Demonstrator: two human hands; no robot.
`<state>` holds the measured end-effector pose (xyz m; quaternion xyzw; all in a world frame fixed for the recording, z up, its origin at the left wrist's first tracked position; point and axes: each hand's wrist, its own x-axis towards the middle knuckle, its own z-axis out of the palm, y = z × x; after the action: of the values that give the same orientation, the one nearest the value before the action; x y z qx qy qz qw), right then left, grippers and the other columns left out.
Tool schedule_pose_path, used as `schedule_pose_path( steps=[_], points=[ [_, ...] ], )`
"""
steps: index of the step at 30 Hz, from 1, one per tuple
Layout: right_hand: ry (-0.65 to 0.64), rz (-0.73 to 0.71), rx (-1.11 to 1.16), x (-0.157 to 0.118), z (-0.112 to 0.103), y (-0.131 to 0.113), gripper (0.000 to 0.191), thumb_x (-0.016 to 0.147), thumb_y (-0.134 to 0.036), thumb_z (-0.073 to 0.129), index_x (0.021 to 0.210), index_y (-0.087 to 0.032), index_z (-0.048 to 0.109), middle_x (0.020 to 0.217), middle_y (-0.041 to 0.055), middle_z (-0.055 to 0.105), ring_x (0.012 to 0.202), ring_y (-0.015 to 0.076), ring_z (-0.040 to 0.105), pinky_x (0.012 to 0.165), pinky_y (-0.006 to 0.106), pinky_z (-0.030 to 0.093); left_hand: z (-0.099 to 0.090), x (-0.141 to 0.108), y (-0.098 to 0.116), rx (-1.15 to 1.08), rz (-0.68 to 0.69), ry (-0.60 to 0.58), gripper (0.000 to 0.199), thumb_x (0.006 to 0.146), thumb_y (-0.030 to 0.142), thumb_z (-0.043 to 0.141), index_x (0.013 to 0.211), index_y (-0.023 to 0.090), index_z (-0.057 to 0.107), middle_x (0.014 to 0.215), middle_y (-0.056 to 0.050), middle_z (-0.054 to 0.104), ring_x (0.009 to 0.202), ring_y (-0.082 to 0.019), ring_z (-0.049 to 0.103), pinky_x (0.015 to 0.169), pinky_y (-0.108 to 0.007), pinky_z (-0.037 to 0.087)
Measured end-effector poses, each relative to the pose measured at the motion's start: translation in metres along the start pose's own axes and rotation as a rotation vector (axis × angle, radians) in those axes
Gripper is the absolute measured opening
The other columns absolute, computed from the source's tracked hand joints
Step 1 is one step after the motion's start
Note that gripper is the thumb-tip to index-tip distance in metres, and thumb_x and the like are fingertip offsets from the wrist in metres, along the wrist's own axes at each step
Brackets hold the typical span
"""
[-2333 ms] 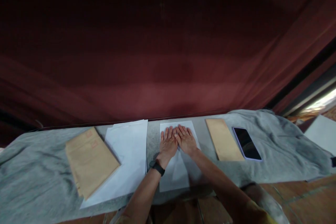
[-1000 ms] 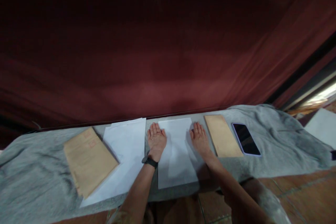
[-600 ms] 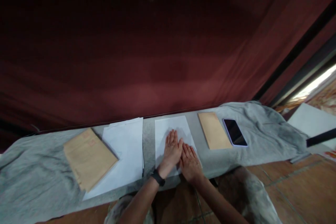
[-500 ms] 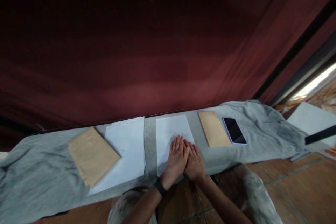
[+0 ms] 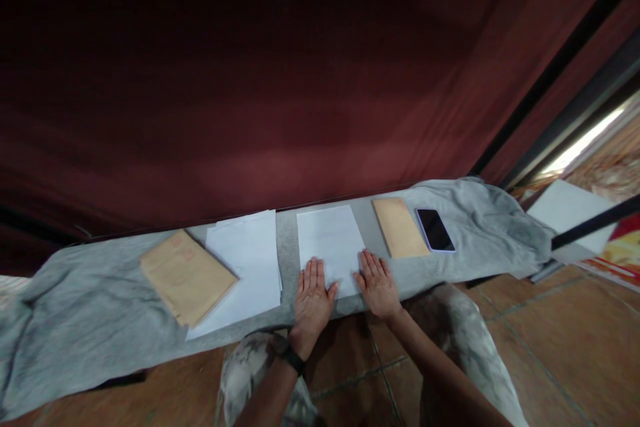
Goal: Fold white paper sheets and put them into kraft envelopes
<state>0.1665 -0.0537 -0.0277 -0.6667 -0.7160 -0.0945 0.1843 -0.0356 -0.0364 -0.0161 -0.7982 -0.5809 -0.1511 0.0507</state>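
Head view: palm down at the near end of the sheet [image 5: 331, 237], with left hand [image 5: 313, 303] over the left corner and right hand [image 5: 379, 285] across the right edge, well apart, fingers straight, thumbs held out. Flat on the cloth [image 5: 80, 300], between papers [image 5: 250, 260] and right envelope [image 5: 397, 227]: that sheet. Left envelope [image 5: 190, 277] partly over papers; phone [image 5: 436, 231] just beside right envelope.

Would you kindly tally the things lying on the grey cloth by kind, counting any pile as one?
Brown paper items: 2 (left brown item, right brown item)
White paper: 2 (left pile, middle white paper)
Phone: 1
Total: 5
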Motion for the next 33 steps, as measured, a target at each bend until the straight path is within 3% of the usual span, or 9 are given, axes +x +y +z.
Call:
schedule_pose_path(
  steps=[6,11,14,17,23,28,33],
  points=[
    [0.014,0.039,0.005,-0.012,-0.004,0.009,0.056,0.107,-0.038,0.038,0.155,-0.012,0.040,0.155,0.0150,0.050,0.143,0.0293,0.046,0.119,0.047,0.032,-0.001,-0.009,-0.001,-0.030,-0.116,0.080,0.068,0.103,0.050,0.036,0.154,0.004,0.039,0.157,-0.023,0.042,0.149,-0.032,0.037,0.121,-0.052,0.034],
    [0.033,0.135,0.030,-0.016,-0.006,0.005,0.057,0.107,-0.038,0.031,0.155,-0.007,0.039,0.155,0.0189,0.048,0.144,0.0310,0.045,0.119,0.050,0.033,-0.006,0.000,0.000,-0.029,-0.168,0.074,0.061,0.104,0.038,0.034,0.151,-0.001,0.040,0.156,-0.025,0.042,0.149,-0.032,0.038,0.123,-0.053,0.030],
    [0.024,0.128,0.072,-0.013,-0.010,-0.008,0.056,0.108,-0.036,0.029,0.155,-0.006,0.038,0.157,0.0186,0.046,0.145,0.0302,0.043,0.119,0.049,0.033,-0.010,0.003,0.001,-0.061,-0.118,0.040,0.057,0.102,0.034,0.039,0.154,0.009,0.039,0.159,-0.017,0.041,0.151,-0.030,0.033,0.126,-0.054,0.025],
    [-0.012,0.031,0.129,-0.009,-0.012,-0.027,0.055,0.107,-0.034,0.033,0.157,-0.011,0.036,0.158,0.0150,0.045,0.147,0.0271,0.040,0.121,0.048,0.031,-0.009,-0.001,0.000,-0.064,-0.050,-0.016,0.055,0.101,0.037,0.042,0.154,0.020,0.043,0.160,-0.010,0.042,0.152,-0.032,0.032,0.124,-0.061,0.025],
    [-0.015,-0.057,0.137,-0.011,-0.007,-0.050,0.048,0.106,-0.033,0.041,0.150,-0.014,0.049,0.155,0.0109,0.049,0.144,0.0245,0.044,0.123,0.045,0.028,-0.005,-0.001,0.001,-0.046,0.020,-0.011,0.056,0.103,0.032,0.036,0.157,0.017,0.035,0.164,-0.012,0.034,0.154,-0.028,0.028,0.124,-0.054,0.028],
    [0.010,-0.055,0.094,-0.014,-0.005,-0.047,0.048,0.106,-0.032,0.041,0.150,-0.015,0.049,0.157,0.0105,0.047,0.145,0.0246,0.044,0.123,0.046,0.025,-0.004,0.004,0.005,-0.045,0.103,-0.051,0.056,0.104,0.038,0.036,0.156,0.018,0.037,0.164,-0.012,0.036,0.152,-0.026,0.032,0.123,-0.050,0.031],
    [0.021,-0.051,0.054,-0.018,-0.007,-0.029,0.050,0.107,-0.035,0.040,0.152,-0.016,0.045,0.156,0.0121,0.048,0.145,0.0258,0.043,0.121,0.047,0.029,-0.005,0.001,-0.006,-0.067,0.189,-0.093,0.059,0.102,0.050,0.041,0.155,0.024,0.040,0.163,-0.011,0.038,0.151,-0.027,0.034,0.123,-0.052,0.031]
  ],
)
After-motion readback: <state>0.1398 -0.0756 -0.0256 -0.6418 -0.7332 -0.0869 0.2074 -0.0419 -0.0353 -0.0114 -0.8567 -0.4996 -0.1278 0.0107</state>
